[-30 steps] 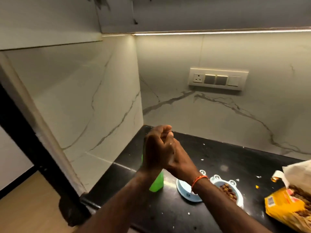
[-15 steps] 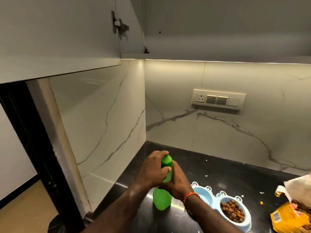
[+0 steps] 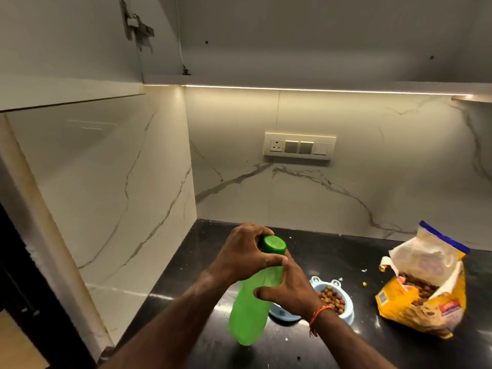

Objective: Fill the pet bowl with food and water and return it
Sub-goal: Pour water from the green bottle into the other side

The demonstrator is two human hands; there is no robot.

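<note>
over counter (image 3: 332,251): bottle (image 3: 250,307) lifted, now tilted.

One head-worn view looks forward and down into the corner of the dark counter (image 3: 346,251), close above it, the socket plate (image 3: 300,145) straight ahead.

i'm looking at a home kitchen: a black stone countertop (image 3: 346,251), white veined marble backsplash (image 3: 319,187), cream wall switch panel (image 3: 300,147), grey overhead cabinet (image 3: 319,38) far above.
</note>
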